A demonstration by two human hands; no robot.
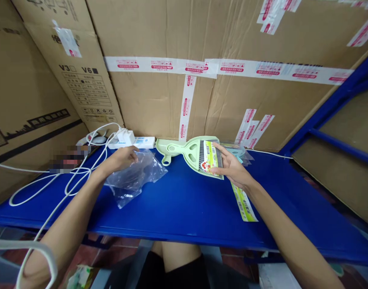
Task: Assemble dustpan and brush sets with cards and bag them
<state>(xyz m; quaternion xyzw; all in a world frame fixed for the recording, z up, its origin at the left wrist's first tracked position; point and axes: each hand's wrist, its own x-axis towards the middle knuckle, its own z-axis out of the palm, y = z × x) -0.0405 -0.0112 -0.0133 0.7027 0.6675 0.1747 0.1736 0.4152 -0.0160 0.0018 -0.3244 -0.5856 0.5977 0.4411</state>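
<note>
My right hand [232, 166] grips the bristle end of a pale green hand broom with its dustpan [192, 156], thumb and fingers over the printed label card [209, 154] wrapped around the grey bristles. The set is nested together, handle pointing left. My left hand [123, 157] has its fingers closed at the upper edge of a clear plastic bag [141, 172], which hangs crumpled over the blue table. Behind my right wrist lies a light blue piece [237, 151] in clear plastic, partly hidden. Another yellow-green label card [244, 204] lies under my right forearm.
White cables [89, 170] loop over the left of the blue table [177, 212], beside a white power strip [144, 142] with a plugged-in adapter. Taped cardboard [153, 100] walls the back. A blue metal frame bar [331, 112] rises at right.
</note>
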